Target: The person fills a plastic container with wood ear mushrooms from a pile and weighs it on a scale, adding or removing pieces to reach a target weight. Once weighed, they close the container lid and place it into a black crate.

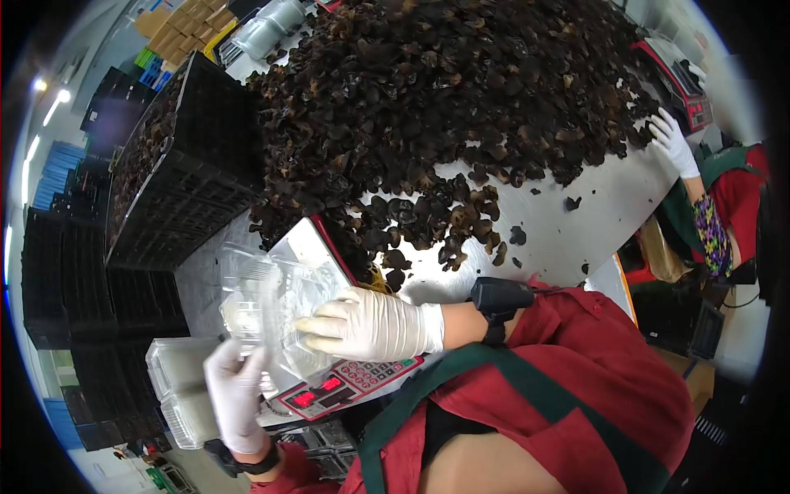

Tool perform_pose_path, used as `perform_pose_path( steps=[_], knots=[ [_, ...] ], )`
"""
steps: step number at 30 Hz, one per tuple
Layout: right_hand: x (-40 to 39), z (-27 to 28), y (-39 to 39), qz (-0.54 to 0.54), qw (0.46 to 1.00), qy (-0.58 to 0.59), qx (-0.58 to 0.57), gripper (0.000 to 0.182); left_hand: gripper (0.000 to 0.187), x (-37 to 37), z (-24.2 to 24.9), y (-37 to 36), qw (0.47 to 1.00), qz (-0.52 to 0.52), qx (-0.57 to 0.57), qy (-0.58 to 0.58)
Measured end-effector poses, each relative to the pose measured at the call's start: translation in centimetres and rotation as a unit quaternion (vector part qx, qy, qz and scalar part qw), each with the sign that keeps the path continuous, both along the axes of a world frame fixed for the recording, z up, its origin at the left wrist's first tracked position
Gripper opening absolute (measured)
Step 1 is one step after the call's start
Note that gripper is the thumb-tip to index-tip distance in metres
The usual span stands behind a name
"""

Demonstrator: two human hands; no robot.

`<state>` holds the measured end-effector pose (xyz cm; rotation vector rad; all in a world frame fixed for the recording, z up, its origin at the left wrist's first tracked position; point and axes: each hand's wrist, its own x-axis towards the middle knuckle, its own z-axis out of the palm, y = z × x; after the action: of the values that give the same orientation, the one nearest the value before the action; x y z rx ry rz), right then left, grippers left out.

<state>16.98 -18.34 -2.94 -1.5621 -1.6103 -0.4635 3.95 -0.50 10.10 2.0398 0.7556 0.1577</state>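
Observation:
White gloves cover both of my hands. My right hand (374,325) reaches in from the right, its fingers on a clear plastic container (304,288) over the scale (354,383). My left hand (237,395) comes up from below, fingertips bent against the container's blurred near-left part. Red digits glow on the scale's display beside a keypad. Left of my left hand are stacked clear containers (177,370). Beyond the scale, a large heap of dark, ear-shaped fungus pieces (444,90) covers much of the metal table (543,235).
A black crate (197,156) of dark pieces stands at the left, near more stacked crates (62,280). At the right, a co-worker's gloved hand (673,144) is beside another scale (671,78). Cardboard boxes (185,33) are at the back left.

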Motion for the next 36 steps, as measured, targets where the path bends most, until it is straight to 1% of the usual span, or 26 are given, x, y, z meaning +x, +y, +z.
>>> perform_pose_path(
  steps=[1,2,3,5,6,7,10,11,14,15,16,17,18,19,20,21,23,24,25,27,28,30,33,34,35,36],
  knots=[
    [-0.3,-0.6,-0.1,0.002,0.996,0.002,-0.092,0.025,0.014,0.3,2.4,-0.1,0.998,-0.021,-0.057,-0.009],
    [-0.6,-2.0,0.3,-0.013,0.998,-0.005,-0.062,0.016,0.017,0.4,3.4,0.7,1.0,0.001,0.006,-0.021],
    [-0.7,-2.0,0.4,-0.011,0.998,-0.004,-0.061,0.016,0.02,0.4,4.0,2.0,0.997,0.022,0.07,-0.033],
    [-0.6,-2.0,0.2,0.035,0.994,-0.004,-0.099,0.024,0.024,0.3,4.7,5.3,0.991,0.008,0.051,-0.126],
    [-0.8,-2.0,0.3,0.044,0.995,0.006,-0.087,0.021,0.026,0.6,4.7,6.6,0.981,0.055,0.076,-0.171],
    [-0.9,-1.8,0.3,0.044,0.995,0.003,-0.09,0.018,0.026,0.9,5.4,7.7,0.979,0.028,0.102,-0.175],
    [-1.3,-1.2,0.3,0.043,0.998,0.003,-0.048,0.012,0.028,3.1,5.2,11.2,0.956,0.028,0.239,-0.169],
    [-1.6,-1.2,0.4,0.033,0.999,-0.002,-0.041,0.01,0.029,3.7,4.9,12.2,0.955,0.042,0.234,-0.175],
    [-1.4,-1.6,0.4,0.065,0.992,-0.009,-0.103,0.02,0.029,5.9,2.5,14.7,0.964,-0.003,0.252,-0.084],
    [-0.8,-0.9,0.2,0.067,0.997,0.012,-0.041,0.026,0.029,6.7,0.5,15.5,0.965,-0.032,0.255,-0.06],
    [0.0,-0.4,0.1,0.07,0.997,0.031,0.022,0.033,0.022,7.1,-1.4,16.4,0.951,-0.059,0.302,-0.02],
    [1.2,-0.2,-0.3,0.035,0.999,0.036,-0.015,0.041,0.017,7.2,-3.7,17.8,0.928,-0.09,0.36,-0.005],
    [3.5,0.6,-0.8,0.0,1.0,0.024,0.011,0.039,0.016,7.5,-6.0,18.9,0.91,-0.092,0.405,0.017],
    [5.9,0.6,-1.1,-0.073,0.997,-0.009,0.011,0.038,0.019,7.6,-8.3,19.7,0.893,-0.093,0.44,-0.006],
    [8.6,0.2,-0.4,-0.1,0.985,0.117,-0.076,0.038,0.017,7.7,-10.1,21.1,0.901,-0.101,0.419,0.041],
    [11.9,1.7,-1.9,-0.128,0.99,0.042,-0.038,0.045,0.017,7.7,-11.3,22.1,0.907,-0.108,0.397,0.088],
    [17.9,0.5,-2.8,-0.299,0.943,-0.019,-0.144,0.065,0.033,8.0,-12.4,21.1,0.967,-0.108,0.232,-0.004],
    [21.0,-0.5,-3.0,-0.358,0.919,-0.012,-0.164,0.075,0.049,7.9,-12.9,22.1,0.967,-0.107,0.23,0.039],
    [23.9,-0.7,-3.1,-0.411,0.893,-0.013,-0.182,0.082,0.049,7.8,-13.0,22.0,0.967,-0.107,0.229,0.033],
    [28.2,-0.3,-3.0,-0.451,0.873,0.028,-0.185,0.088,0.048,7.8,-12.7,21.0,0.969,-0.1,0.224,-0.016],
    [29.4,0.3,-2.2,-0.461,0.864,0.056,-0.192,0.089,0.049,7.7,-12.0,20.5,0.969,-0.089,0.229,0.017],
    [30.3,0.8,0.1,-0.448,0.862,0.114,-0.207,0.09,0.049,7.2,-11.8,19.9,0.967,-0.091,0.238,-0.004],
    [28.9,-1.3,3.2,-0.369,0.893,0.058,-0.249,0.074,0.046,6.7,-9.8,16.5,0.961,-0.1,0.259,-0.005],
    [28.6,-3.1,3.6,-0.37,0.907,0.011,-0.202,0.054,0.045,6.5,-9.4,15.4,0.958,-0.111,0.264,-0.013],
    [28.6,-4.7,3.8,-0.361,0.925,0.02,-0.117,0.037,0.044,6.1,-8.9,14.0,0.956,-0.121,0.267,-0.021],
    [28.1,-5.1,3.2,-0.359,0.928,0.036,-0.089,0.033,0.041,5.7,-8.0,12.0,0.954,-0.118,0.275,-0.025]
  ],
)
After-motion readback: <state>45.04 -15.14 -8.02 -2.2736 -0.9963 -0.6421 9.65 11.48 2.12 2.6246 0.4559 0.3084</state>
